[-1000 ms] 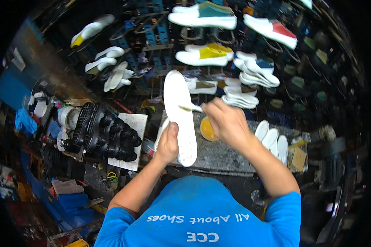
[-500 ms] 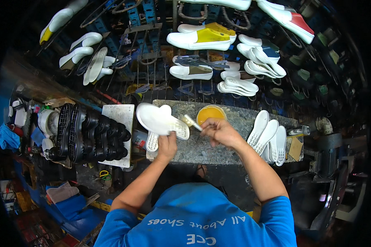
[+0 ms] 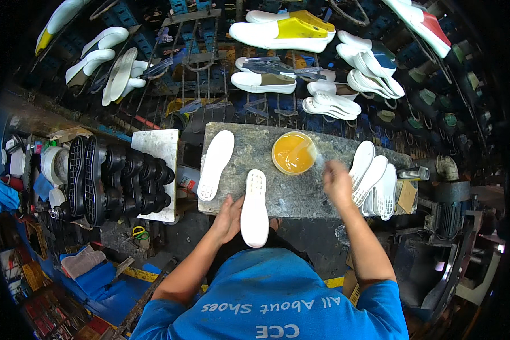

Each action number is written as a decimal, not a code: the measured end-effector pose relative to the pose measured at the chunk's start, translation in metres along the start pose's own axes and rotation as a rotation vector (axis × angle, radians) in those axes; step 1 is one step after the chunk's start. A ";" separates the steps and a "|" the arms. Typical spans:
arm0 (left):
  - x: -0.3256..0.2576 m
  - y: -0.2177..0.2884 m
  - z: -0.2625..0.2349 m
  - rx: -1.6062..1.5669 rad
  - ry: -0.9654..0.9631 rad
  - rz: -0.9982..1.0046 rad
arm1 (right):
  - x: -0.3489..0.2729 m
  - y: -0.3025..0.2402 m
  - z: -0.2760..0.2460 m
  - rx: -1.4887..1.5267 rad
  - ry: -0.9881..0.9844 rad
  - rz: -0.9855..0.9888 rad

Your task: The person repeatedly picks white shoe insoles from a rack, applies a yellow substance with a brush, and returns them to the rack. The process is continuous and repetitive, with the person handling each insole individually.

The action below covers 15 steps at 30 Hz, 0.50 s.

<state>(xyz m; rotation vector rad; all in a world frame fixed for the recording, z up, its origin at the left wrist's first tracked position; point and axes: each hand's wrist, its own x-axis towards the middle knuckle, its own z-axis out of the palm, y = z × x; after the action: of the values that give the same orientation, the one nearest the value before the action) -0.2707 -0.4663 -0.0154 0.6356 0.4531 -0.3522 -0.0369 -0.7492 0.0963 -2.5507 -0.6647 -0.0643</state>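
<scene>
Near sole (image 3: 255, 212): white, gridded at its far end; its near end reaches past the front edge of the grey bench (image 3: 306, 195).
Left hand (image 3: 228, 220): at the near sole's left edge, fingers against or just beside it; whether they clamp it cannot be told.
Tub (image 3: 273, 157): round, filled with amber paste (image 3: 288, 157); a pale, blurred shape (image 3: 307, 147) shows at its right side.
Right hand (image 3: 336, 181): blurred, fingers curled, between the tub and the stacked soles (image 3: 370, 180); whether it grips anything cannot be told.
Other sole (image 3: 217, 161): flat on the bench, left of the tub.
Steadying: supporting the overhanging end by its edges would probably prevent tipping.
Paste: working close over the tub should limit drips on the soles.
</scene>
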 end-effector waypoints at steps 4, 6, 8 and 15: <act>0.035 -0.044 0.004 -0.008 0.177 0.043 | -0.073 -0.016 0.009 0.841 -0.955 0.450; 0.034 -0.057 0.006 -0.100 0.185 0.111 | -0.091 -0.028 0.008 0.913 -0.824 0.494; 0.037 -0.063 0.009 -0.132 0.256 0.197 | -0.097 -0.038 0.003 0.947 -0.722 0.505; 0.054 -0.050 0.033 -0.048 0.257 0.222 | -0.084 -0.050 0.003 0.874 -0.517 0.411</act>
<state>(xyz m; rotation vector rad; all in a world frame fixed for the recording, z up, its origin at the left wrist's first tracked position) -0.2372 -0.5342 -0.0437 0.6801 0.6283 -0.0481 -0.1345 -0.7472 0.1021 -1.7761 -0.2293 0.8541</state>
